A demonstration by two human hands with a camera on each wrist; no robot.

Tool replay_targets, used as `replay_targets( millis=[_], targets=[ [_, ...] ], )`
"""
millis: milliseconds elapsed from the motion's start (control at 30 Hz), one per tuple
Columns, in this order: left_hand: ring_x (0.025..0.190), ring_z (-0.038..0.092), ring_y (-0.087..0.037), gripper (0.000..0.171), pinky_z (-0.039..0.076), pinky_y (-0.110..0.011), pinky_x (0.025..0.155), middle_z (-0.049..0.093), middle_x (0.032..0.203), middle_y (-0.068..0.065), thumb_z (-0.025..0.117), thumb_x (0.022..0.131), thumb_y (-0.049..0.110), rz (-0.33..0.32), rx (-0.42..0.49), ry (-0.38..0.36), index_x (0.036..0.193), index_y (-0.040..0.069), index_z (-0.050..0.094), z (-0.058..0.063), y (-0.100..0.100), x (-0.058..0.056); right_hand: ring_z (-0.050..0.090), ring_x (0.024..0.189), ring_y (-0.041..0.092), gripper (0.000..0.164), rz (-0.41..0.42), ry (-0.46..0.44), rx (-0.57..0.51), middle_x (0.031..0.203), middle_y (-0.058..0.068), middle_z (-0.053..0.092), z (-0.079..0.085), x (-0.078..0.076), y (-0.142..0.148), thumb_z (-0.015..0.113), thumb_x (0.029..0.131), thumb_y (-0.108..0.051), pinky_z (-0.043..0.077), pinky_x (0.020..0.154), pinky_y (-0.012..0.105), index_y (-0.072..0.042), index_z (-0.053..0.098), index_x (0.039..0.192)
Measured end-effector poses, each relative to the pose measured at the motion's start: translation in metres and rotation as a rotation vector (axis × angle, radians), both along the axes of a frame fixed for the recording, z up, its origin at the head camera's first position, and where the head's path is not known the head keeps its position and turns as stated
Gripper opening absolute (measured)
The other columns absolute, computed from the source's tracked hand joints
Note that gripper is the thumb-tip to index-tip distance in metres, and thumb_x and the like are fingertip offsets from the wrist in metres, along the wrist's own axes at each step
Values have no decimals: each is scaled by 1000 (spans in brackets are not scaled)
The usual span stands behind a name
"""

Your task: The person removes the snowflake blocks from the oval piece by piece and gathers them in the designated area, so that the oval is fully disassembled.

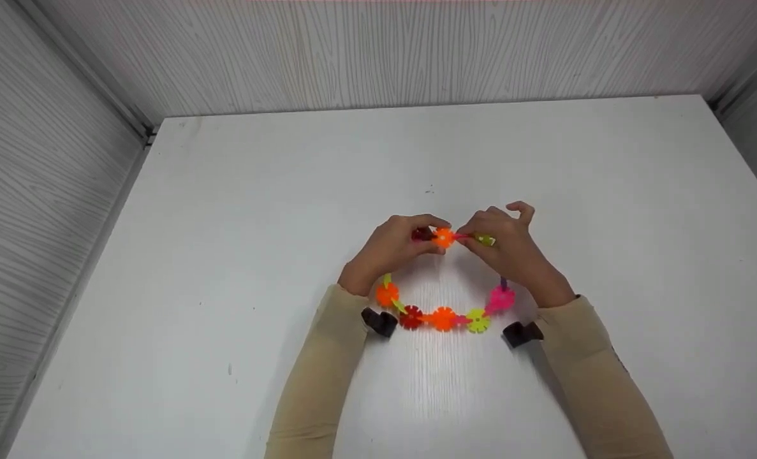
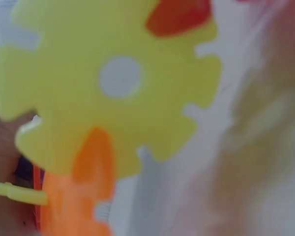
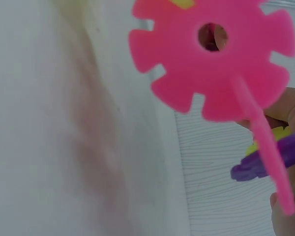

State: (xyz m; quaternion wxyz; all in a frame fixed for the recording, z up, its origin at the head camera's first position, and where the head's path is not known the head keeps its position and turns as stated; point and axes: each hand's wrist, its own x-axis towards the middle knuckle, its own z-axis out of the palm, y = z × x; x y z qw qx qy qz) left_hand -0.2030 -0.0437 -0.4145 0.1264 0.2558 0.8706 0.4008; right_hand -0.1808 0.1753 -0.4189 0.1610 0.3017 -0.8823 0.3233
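Note:
A chain of notched plastic interlocking discs curves between the hands in the head view, its lower part nearest the person. At its top, my left hand (image 1: 391, 245) pinches the chain by a dark red disc (image 1: 422, 234), beside an orange disc (image 1: 443, 238). Opposite it, my right hand (image 1: 504, 241) grips a pink disc seen edge-on (image 1: 462, 236) and a yellow-green disc (image 1: 485, 240), one finger raised. Close to the left wrist camera hangs a yellow disc (image 2: 69, 88) slotted to an orange one (image 2: 71, 206). The right wrist view shows a pink disc (image 3: 182, 64) near a purple disc (image 3: 255, 164).
Both hands work over a white table (image 1: 276, 178). Wood-grain panels (image 1: 352, 51) rise behind it and on both sides. Black camera mounts (image 1: 380, 322) sit at the wrists, close to the lower discs.

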Motion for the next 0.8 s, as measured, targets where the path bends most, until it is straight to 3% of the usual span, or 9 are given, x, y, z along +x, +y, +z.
replay_targets(
  millis=[267,600,800],
  targets=[
    [91,61,-16,40,51,-26,86,70,108,-2,72,85,30,-24,1,1,123,20,66,-3,0,-2,60,77,22,14,21,-4,16,78,4,67,0,0,0,74,84,-10,15,93,61,-12,78,97],
    [99,61,-16,42,51,-28,91,67,114,0,71,87,30,37,19,-52,127,21,63,-5,-4,-3,62,85,24,14,-96,-130,48,83,4,70,-3,-4,11,73,86,-14,14,97,59,-14,76,99],
    [104,61,-17,40,49,-30,95,66,118,-1,67,91,27,27,9,-46,130,21,61,-6,-4,-4,63,95,27,17,-171,-275,69,91,6,72,-2,-7,18,70,88,-15,13,99,59,-13,74,105]
  ],
)
